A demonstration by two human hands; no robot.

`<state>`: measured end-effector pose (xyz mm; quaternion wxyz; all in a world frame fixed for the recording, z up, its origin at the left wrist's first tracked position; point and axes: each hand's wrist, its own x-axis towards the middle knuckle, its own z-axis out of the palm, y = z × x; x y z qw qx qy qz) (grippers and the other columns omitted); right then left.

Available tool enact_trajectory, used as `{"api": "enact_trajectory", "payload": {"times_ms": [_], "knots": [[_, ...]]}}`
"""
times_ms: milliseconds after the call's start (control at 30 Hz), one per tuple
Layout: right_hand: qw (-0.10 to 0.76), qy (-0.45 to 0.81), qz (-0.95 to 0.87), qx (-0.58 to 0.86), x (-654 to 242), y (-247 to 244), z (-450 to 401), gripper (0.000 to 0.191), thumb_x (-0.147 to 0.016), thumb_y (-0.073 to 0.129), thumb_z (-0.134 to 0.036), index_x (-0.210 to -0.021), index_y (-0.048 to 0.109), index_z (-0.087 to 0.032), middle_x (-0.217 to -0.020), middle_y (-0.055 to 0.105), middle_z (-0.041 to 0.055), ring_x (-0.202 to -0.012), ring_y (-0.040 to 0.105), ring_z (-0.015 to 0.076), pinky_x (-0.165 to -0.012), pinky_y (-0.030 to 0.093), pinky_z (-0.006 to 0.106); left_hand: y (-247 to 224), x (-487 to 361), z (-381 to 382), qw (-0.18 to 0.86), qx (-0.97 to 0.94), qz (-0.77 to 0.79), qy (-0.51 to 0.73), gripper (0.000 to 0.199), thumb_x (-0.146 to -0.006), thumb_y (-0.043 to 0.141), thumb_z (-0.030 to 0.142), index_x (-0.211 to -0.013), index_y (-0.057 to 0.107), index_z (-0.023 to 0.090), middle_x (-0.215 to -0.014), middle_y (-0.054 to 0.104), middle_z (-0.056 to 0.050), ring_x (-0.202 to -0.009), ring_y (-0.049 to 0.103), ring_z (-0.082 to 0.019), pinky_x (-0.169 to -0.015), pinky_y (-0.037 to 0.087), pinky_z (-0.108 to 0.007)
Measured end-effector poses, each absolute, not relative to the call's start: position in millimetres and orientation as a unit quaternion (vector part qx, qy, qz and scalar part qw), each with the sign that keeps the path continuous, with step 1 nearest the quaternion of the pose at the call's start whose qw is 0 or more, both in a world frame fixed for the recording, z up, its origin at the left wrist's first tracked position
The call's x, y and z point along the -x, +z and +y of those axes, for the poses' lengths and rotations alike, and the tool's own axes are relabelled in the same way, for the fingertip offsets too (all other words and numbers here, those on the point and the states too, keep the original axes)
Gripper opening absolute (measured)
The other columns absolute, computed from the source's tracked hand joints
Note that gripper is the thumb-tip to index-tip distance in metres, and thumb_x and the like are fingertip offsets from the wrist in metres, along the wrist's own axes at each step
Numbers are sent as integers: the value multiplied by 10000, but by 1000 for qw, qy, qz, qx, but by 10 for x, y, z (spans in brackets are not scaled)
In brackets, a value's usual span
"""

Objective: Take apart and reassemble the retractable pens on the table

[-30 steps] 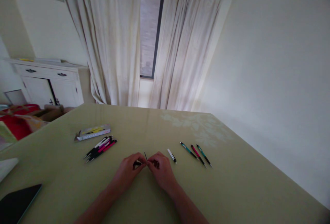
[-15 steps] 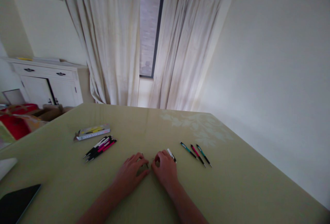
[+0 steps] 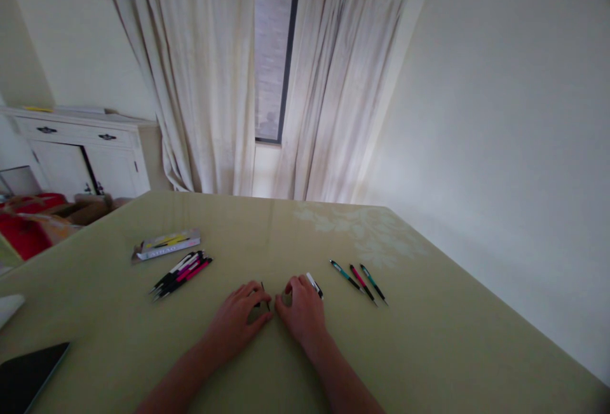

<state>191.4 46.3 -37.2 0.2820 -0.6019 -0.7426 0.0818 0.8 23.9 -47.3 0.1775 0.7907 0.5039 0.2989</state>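
Observation:
My left hand (image 3: pixel 238 317) rests low on the table with its fingers curled. A thin dark stick-like piece (image 3: pixel 267 305) shows at its fingertips; most of it is covered, and its kind is unclear. Close beside it, my right hand (image 3: pixel 305 312) has thumb and forefinger bent into a pinch, and what they hold is too small to make out. A white and black pen (image 3: pixel 314 284) lies just past the right hand's knuckles, partly hidden. Further right lie two teal pens (image 3: pixel 346 275) (image 3: pixel 373 284) and one pink pen (image 3: pixel 363 284), all with black grips.
On the left lies a bunch of several pens (image 3: pixel 181 274), black, white, purple and pink. Behind it sits an open pen box (image 3: pixel 166 246) with yellow printing. A dark flat device (image 3: pixel 31 369) and a white object (image 3: pixel 9 307) are at the table's (image 3: pixel 429 338) left edge.
The view has shifted slightly, so everything sits a little further left. My hands keep nearly the same pose, close together.

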Motion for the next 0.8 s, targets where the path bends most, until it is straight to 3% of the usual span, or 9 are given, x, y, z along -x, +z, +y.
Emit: {"api": "enact_trajectory", "payload": {"times_ms": [400,600,700,800], "knots": [[265,82,-751,599,-1897,-406,499,29,-866,651,-186,-855,666,-209,-931,701,77,-896,662,242,-764,455,326,-433,-5,224,184,-800,489,294,227,-878,650,275,-1090,730,257,-1155,687,-75,-1089,641,-269,-1005,493,-422],[268,82,-747,603,-1876,-407,493,50,-862,647,-176,-830,660,-212,-908,696,83,-878,659,243,-752,454,323,-477,1,227,177,-788,506,304,375,-850,673,289,-1224,683,266,-1244,638,-94,-1168,612,-288,-1057,469,-447],[314,90,-733,596,-1911,-396,519,42,-843,662,-183,-811,650,-208,-879,680,74,-837,642,230,-738,447,313,-470,13,208,149,-776,518,328,454,-819,631,227,-1270,640,279,-1290,603,-94,-1209,572,-310,-1083,433,-501],[415,112,-699,572,-1968,-337,545,63,-877,628,-218,-820,641,-197,-830,654,49,-746,603,188,-710,438,292,-442,39,175,131,-749,540,362,549,-770,524,139,-1299,558,284,-1346,550,-81,-1249,524,-328,-1064,415,-568]]}}
